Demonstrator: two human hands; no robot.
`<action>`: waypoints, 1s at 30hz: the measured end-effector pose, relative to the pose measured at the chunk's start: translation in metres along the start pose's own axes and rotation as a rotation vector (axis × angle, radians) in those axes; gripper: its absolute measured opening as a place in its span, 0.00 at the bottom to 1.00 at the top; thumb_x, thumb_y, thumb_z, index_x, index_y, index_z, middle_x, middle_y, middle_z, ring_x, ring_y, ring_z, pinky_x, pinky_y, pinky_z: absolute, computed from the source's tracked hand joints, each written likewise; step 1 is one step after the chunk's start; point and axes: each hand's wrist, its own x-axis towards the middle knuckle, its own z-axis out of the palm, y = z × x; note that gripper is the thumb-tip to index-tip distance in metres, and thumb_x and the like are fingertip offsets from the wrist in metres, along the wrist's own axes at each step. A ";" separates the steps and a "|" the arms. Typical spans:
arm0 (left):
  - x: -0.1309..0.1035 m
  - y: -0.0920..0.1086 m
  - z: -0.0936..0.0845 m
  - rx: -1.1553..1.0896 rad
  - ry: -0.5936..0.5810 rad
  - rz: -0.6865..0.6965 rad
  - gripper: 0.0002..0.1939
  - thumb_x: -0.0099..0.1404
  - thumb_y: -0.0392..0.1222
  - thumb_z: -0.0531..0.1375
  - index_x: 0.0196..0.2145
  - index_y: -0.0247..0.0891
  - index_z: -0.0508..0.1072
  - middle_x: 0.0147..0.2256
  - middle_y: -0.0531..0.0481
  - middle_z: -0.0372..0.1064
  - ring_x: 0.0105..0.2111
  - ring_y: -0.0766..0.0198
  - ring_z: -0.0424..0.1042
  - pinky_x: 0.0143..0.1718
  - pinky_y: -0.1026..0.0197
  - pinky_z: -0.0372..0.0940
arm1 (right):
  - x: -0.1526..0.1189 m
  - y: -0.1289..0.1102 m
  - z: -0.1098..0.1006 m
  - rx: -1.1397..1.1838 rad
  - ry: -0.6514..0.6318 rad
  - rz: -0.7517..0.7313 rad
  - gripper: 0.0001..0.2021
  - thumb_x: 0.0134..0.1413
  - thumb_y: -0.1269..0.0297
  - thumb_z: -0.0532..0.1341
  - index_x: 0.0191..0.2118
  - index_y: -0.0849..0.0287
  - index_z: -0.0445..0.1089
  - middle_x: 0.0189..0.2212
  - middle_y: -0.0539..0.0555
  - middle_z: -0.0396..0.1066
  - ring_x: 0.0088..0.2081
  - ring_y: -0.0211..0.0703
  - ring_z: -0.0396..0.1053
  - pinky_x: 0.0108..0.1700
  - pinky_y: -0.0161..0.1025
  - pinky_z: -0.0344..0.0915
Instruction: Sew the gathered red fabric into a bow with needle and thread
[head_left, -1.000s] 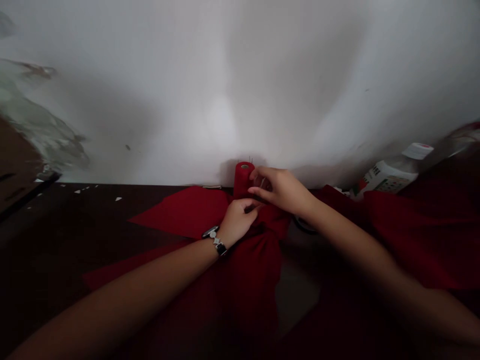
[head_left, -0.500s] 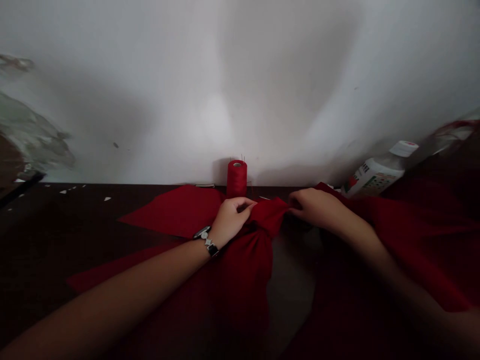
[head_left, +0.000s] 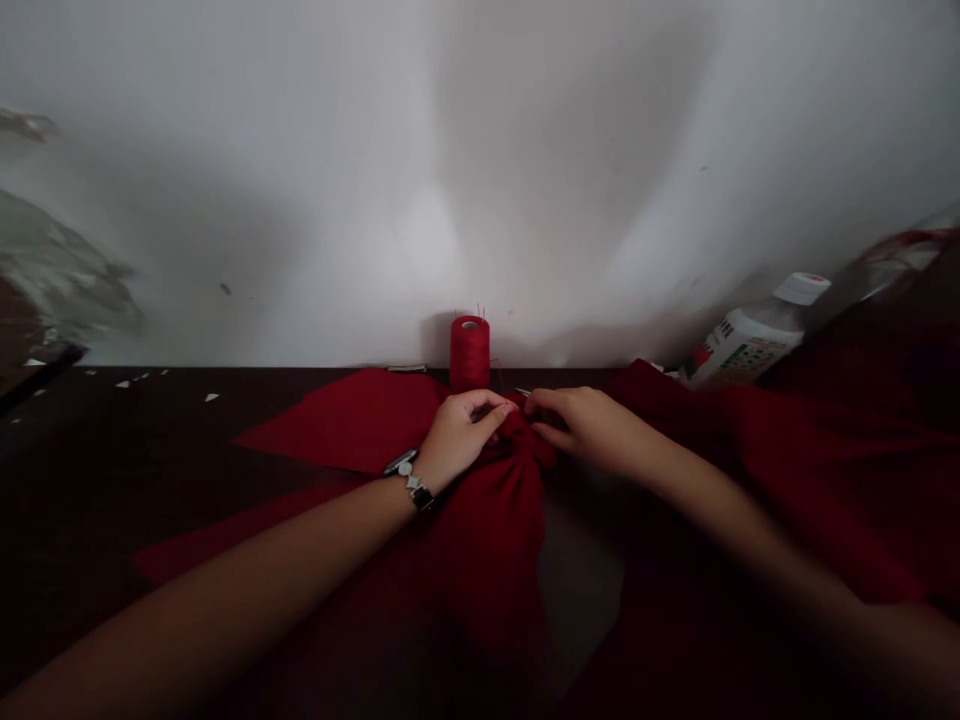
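Gathered folds of red fabric (head_left: 495, 530) lie in front of me on the dark table. My left hand (head_left: 459, 435), with a watch and bracelet at the wrist, pinches the top edge of the gathered part between thumb and fingers. Close beside it on the right, my right hand (head_left: 585, 425) has its fingers curled on the same gathered bunch; its fingertips are partly hidden in the cloth. Just behind my left hand stands a red thread spool (head_left: 470, 355) with needles sticking up from its top. Flat pointed pieces of the fabric spread out to the left.
A white-capped bottle (head_left: 746, 340) leans near the wall at the right. More red cloth (head_left: 817, 480) is heaped under and beyond my right forearm. Clear plastic wrapping (head_left: 60, 270) sits at the left edge, and white scraps (head_left: 211, 397) dot the dark table (head_left: 67, 470).
My right hand has moved left, closer to my left hand, and the bunch of fabric between them has drawn together. My left hand keeps its pinch almost in place.
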 end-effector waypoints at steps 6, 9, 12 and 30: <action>0.000 0.002 -0.002 -0.001 -0.027 -0.033 0.09 0.61 0.43 0.59 0.30 0.34 0.73 0.17 0.57 0.61 0.17 0.71 0.59 0.19 0.69 0.54 | -0.003 -0.010 0.003 -0.274 -0.089 -0.015 0.12 0.60 0.72 0.53 0.39 0.63 0.75 0.35 0.59 0.75 0.33 0.45 0.73 0.33 0.37 0.62; 0.001 0.001 -0.001 -0.019 -0.029 -0.035 0.10 0.61 0.44 0.59 0.30 0.34 0.73 0.19 0.56 0.63 0.19 0.71 0.62 0.21 0.68 0.56 | -0.008 -0.017 -0.002 -0.303 -0.065 -0.043 0.14 0.61 0.71 0.52 0.48 0.65 0.70 0.38 0.61 0.74 0.31 0.47 0.74 0.30 0.39 0.63; 0.001 0.001 -0.001 -0.037 -0.039 -0.038 0.10 0.61 0.45 0.59 0.30 0.34 0.73 0.22 0.54 0.67 0.19 0.70 0.63 0.23 0.67 0.59 | -0.014 -0.020 -0.012 -0.286 -0.066 -0.164 0.18 0.62 0.69 0.52 0.57 0.58 0.64 0.43 0.59 0.73 0.32 0.46 0.74 0.31 0.39 0.65; 0.000 -0.002 -0.002 -0.112 -0.028 -0.050 0.11 0.60 0.45 0.61 0.29 0.33 0.74 0.22 0.53 0.66 0.20 0.71 0.60 0.24 0.66 0.57 | -0.022 -0.026 0.004 -0.294 -0.120 -0.212 0.30 0.52 0.75 0.52 0.63 0.54 0.59 0.53 0.66 0.63 0.35 0.48 0.74 0.37 0.44 0.68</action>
